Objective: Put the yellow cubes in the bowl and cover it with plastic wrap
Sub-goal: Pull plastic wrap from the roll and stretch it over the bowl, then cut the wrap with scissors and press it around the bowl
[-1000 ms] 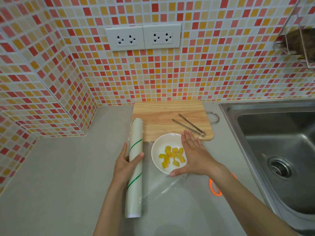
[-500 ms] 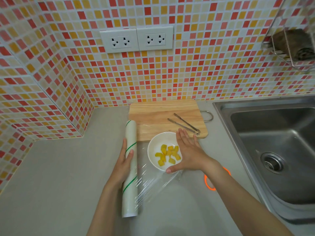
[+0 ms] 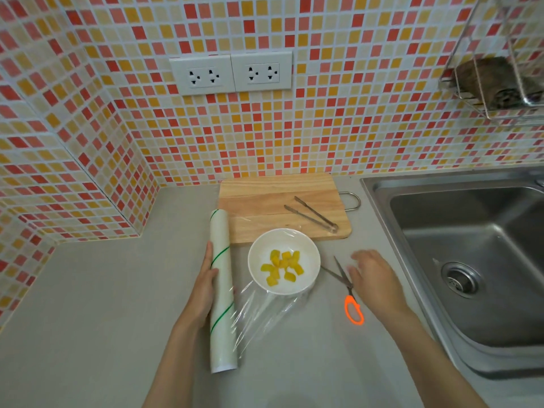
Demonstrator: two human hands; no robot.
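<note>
A white bowl (image 3: pixel 256 270) stands on the grey counter and holds several yellow cubes (image 3: pixel 283 265). A clear sheet of plastic wrap (image 3: pixel 265 313) stretches from the roll (image 3: pixel 222 290) over the bowl. My left hand (image 3: pixel 203 290) grips the roll, which lies just left of the bowl. My right hand (image 3: pixel 374 278) hovers right of the bowl with fingers apart, over the orange-handled scissors (image 3: pixel 350 293), touching nothing I can see.
A wooden cutting board (image 3: pixel 265 198) lies behind the bowl with metal tongs (image 3: pixel 313 214) on it. A steel sink (image 3: pixel 471 260) fills the right side. Tiled walls close the back and left, with sockets (image 3: pixel 231 73) and a wire rack (image 3: pixel 497 83).
My right hand has lifted off the bowl and moved right, above the scissors. The wrap now lies across the bowl. My left hand still holds the roll.
</note>
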